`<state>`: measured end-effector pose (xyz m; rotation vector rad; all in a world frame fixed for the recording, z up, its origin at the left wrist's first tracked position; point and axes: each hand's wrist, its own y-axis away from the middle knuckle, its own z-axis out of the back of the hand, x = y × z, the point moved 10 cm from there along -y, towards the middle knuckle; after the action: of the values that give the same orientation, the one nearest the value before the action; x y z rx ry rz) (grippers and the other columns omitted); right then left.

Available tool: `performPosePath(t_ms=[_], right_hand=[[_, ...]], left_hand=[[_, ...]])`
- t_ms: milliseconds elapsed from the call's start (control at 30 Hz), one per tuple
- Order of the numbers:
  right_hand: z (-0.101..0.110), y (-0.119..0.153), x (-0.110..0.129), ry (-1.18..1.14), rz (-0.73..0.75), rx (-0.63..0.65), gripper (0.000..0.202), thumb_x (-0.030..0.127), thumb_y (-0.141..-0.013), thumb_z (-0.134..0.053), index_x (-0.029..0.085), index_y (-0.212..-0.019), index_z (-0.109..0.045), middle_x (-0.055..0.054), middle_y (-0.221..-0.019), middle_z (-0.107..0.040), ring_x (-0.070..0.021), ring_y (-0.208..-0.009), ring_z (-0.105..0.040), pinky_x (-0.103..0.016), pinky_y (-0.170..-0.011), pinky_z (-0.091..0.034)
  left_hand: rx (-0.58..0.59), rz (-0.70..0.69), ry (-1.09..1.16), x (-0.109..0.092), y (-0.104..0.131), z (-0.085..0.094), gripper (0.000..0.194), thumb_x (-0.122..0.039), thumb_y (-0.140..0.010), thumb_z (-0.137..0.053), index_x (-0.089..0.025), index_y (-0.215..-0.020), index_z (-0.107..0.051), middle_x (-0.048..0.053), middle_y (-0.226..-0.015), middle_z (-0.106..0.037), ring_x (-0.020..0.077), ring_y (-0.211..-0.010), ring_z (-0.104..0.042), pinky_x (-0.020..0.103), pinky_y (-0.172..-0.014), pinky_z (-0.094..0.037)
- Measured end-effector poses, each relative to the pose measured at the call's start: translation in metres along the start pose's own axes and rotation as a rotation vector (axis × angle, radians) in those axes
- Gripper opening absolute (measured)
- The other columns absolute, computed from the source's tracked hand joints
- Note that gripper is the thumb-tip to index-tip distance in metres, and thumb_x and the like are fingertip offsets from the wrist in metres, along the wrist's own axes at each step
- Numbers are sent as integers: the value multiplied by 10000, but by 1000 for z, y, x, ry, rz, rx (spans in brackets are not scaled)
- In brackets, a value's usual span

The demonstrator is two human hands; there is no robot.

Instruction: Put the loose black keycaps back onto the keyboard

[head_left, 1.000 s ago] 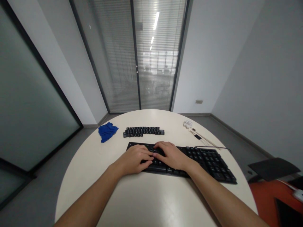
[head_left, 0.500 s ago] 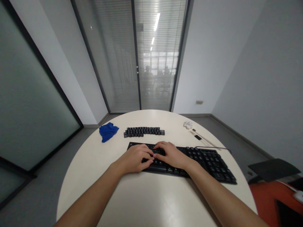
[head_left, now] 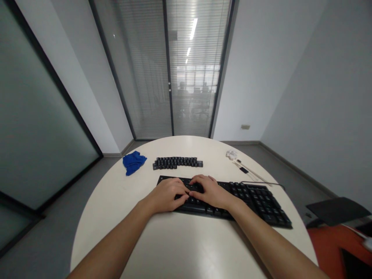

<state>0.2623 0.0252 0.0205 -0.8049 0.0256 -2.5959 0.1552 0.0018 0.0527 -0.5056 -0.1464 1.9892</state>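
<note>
A black full-size keyboard lies across the table in front of me. My left hand rests on its left part, thumb and index finger drawn close together over the keys. Whether a small keycap sits between those fingertips is hidden. Over the middle of the keyboard, my right hand arches with its fingers apart, the thumb tip meeting the left fingertips and the other fingers touching farther back. Behind the keyboard, loose black keycaps stand in rows on the table.
A crumpled blue cloth lies at the back left of the round white table. At the back right are a crumpled clear wrapper, a small black piece and thin sticks. A cable runs behind the keyboard. An orange chair stands right.
Both hands stay at the same spot on the keyboard, with only slight finger movement; the right fingers shift a little. The whole view has moved marginally.
</note>
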Motion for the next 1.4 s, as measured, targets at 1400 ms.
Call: performPosePath(t_ms=[1400], right_hand=[[4,5,13,97,170,-9,322,441,-975,-537,213,-1188,-615,-104,-1211,-642,-262,-1129,-596,-410,-1014,-442]], left_hand=[[-108,204,-242,69,-12,-4,302,-293,-1018,-455,-202,-1019,-743,55,-1189,-690,244,-1163,-562,440,-1041,-417]])
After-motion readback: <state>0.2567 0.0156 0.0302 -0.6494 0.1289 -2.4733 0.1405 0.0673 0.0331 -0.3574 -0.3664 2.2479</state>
